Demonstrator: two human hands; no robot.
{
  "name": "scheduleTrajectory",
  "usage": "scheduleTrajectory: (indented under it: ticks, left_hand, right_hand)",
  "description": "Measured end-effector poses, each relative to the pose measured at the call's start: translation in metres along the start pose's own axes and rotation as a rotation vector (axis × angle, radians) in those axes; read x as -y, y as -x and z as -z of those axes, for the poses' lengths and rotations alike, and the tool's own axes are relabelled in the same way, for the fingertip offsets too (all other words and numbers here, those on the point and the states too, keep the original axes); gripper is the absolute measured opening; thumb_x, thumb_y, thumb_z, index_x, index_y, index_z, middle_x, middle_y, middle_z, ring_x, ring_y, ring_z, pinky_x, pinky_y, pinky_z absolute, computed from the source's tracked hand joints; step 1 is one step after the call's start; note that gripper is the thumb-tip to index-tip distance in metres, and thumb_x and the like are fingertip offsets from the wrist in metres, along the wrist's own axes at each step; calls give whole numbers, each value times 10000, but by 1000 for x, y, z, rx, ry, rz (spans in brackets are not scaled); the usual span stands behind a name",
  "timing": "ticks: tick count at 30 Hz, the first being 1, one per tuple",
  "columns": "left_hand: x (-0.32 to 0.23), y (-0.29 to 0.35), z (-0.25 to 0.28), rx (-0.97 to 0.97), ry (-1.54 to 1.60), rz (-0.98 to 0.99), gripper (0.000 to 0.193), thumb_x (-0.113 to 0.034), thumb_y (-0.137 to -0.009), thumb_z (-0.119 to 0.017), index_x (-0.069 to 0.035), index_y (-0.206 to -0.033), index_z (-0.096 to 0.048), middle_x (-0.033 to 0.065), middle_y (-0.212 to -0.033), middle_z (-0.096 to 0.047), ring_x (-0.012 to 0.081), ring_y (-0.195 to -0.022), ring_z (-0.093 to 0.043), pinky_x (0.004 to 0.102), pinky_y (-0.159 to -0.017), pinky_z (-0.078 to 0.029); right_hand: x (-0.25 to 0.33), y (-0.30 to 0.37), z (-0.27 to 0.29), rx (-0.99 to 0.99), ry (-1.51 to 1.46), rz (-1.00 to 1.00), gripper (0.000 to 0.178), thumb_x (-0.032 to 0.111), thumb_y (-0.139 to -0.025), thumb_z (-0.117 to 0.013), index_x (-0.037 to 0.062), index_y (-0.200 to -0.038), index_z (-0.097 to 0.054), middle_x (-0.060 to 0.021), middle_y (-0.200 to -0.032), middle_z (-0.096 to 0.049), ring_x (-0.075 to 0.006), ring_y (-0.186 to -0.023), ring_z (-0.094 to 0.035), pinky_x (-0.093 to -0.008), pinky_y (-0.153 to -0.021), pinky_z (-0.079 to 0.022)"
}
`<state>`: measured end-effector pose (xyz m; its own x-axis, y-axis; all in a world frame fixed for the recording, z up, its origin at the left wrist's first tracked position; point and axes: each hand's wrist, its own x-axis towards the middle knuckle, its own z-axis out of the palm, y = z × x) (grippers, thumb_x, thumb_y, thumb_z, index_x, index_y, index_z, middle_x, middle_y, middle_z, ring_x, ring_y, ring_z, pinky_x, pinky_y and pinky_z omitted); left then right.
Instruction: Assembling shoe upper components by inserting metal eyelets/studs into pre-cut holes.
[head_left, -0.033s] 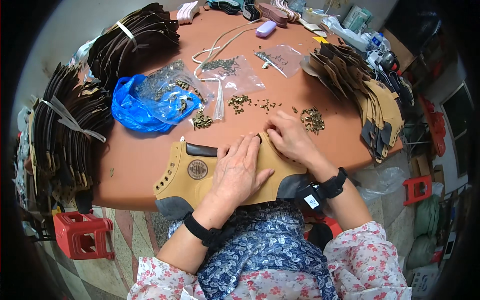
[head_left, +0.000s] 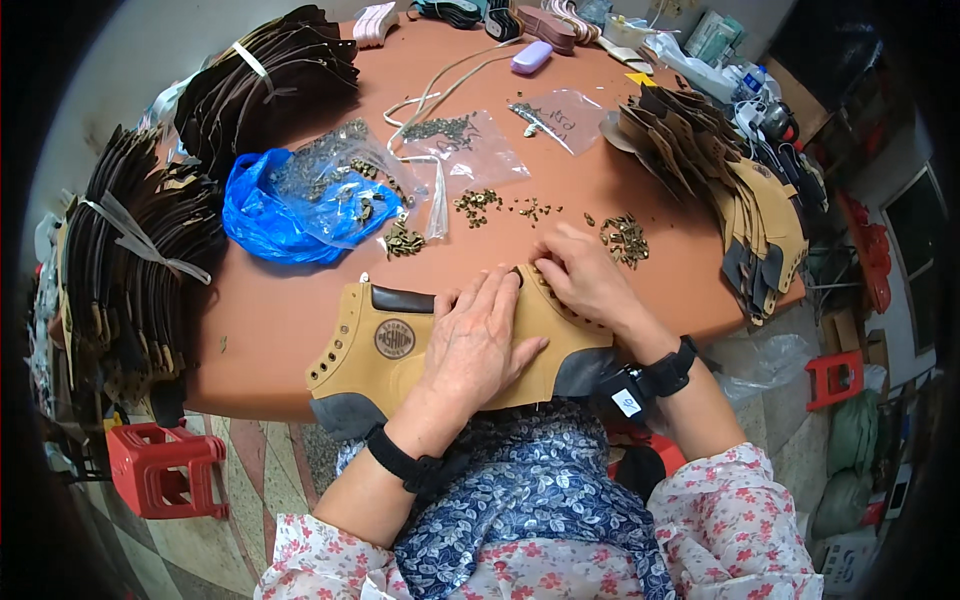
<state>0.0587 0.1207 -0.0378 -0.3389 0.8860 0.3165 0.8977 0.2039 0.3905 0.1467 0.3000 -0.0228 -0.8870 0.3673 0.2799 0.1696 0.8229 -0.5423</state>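
Note:
A tan shoe upper (head_left: 400,375) with dark grey corners, a brown padded collar and a round dark emblem lies spread at the table's near edge. Rows of eyelets run along its left and right edges. My left hand (head_left: 475,345) rests flat on the middle of the upper, fingers stretched out and pressing it down. At the upper's right eyelet edge, my right hand (head_left: 578,275) has its fingers curled in a pinch; whatever is between the fingertips is hidden. Just beyond that hand lies a heap of brass-coloured metal fittings (head_left: 625,241).
More small fittings (head_left: 478,207) lie mid-table beside a blue plastic bag (head_left: 260,215) and clear bags (head_left: 485,160). Bundled dark uppers (head_left: 140,260) crowd the left side. Tan uppers (head_left: 765,215) are stacked at the right edge. Red stools (head_left: 165,465) stand on the floor.
My right hand and wrist have shifted very slightly to the right at the eyelet edge. The left hand and the upper stay in place.

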Motion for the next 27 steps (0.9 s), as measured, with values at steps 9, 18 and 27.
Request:
scheduleTrajectory:
  ticks: [9, 18, 27]
  left_hand:
    - [-1, -2, 2, 3, 1, 3, 719, -429, -818, -735, -22, -1353, -480, 161, -1384, -531, 299, -1311, -478, 468, -1074, -335]
    - [0, -2, 1, -13, -19, -2, 709, -425, -815, -740, -20, -1341, -492, 156, -1381, -534, 292, -1300, -486, 473, -1052, -353]
    - [-1, 0, -2, -14, -20, -2, 701, -437, -819, -734, -17, -1333, -508, 155, -1388, -527, 292, -1307, -478, 475, -1054, -350]
  right_hand:
    - [-6, 11, 7, -5, 0, 57, 113, 57, -871, -624, -14, -955, -651, -156, -958, -638, -336, -889, -635, -395, -796, -503]
    - [16, 32, -1, -160, 354, 248, 243, 166, -852, -681, 58, -1070, -670, -102, -1103, -614, -292, -1081, -571, -417, -881, -451]
    - [8, 34, -11, -177, 491, 308, 268, 209, -866, -669, 50, -1082, -670, -72, -1120, -630, -256, -1134, -571, -395, -870, -428]
